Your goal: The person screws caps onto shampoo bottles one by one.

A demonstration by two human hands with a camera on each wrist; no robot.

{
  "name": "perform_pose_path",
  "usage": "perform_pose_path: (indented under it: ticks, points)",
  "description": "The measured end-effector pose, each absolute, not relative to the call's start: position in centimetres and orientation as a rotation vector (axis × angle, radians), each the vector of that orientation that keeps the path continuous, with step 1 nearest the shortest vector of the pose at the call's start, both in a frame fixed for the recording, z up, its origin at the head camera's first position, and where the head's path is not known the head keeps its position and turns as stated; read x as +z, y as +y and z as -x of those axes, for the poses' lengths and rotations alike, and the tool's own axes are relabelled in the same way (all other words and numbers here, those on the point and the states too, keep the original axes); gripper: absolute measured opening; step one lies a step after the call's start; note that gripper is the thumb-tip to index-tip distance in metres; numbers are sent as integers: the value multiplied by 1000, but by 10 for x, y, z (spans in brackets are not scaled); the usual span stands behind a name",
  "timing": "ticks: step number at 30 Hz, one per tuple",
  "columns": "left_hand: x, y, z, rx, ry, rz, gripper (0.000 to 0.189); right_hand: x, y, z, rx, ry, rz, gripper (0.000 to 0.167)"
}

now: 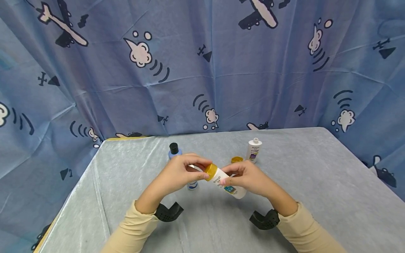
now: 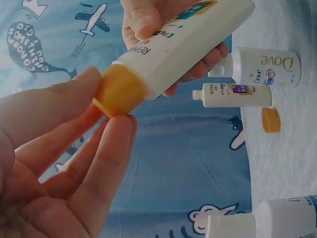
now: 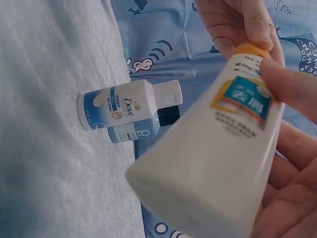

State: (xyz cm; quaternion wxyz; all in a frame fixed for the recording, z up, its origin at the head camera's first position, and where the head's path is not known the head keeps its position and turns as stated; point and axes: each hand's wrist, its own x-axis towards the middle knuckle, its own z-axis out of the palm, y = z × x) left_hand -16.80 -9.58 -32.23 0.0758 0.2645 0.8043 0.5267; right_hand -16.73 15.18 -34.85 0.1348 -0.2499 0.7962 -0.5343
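Note:
A white shampoo bottle with a golden-yellow cap is held tilted above the table, its cap end up and to the left. My left hand pinches that cap between thumb and fingertips, as the left wrist view shows. Round the bottle's body is my right hand, thumb on the label side and fingers behind. The cap sits against the bottle's top; whether it is screwed tight I cannot tell. Behind the right hand stands an uncapped white bottle, and a loose golden cap lies beside it.
A blue bottle with a black cap stands behind my left hand, next to a white-and-blue Dove bottle. Another white Dove bottle shows in the left wrist view. Grey cloth covers the table; a blue patterned curtain hangs behind.

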Motion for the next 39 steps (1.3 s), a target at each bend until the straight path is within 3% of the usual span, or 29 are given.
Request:
perform_pose_path:
  ticks: [17,22,26,32,39]
  points:
    - [-320,-96,167,1567,2369,-1009,28,-348,155,168,-1536,2280,730,35]
    - [-319,-98,168,1487,2442,-1017,41,-347,154,167,-1552,2274,740,35]
    - [-317,-101,169,1533,2461,-920,51,-346,153,167,-1558,2314,734,33]
    - [-317,-99,168,1491,2585,-577,31,-346,151,166,-1563,2341,721,33]
    - [-321,-89,164,1467,2631,-549,24,-349,149,166,-1554,2375,744,30]
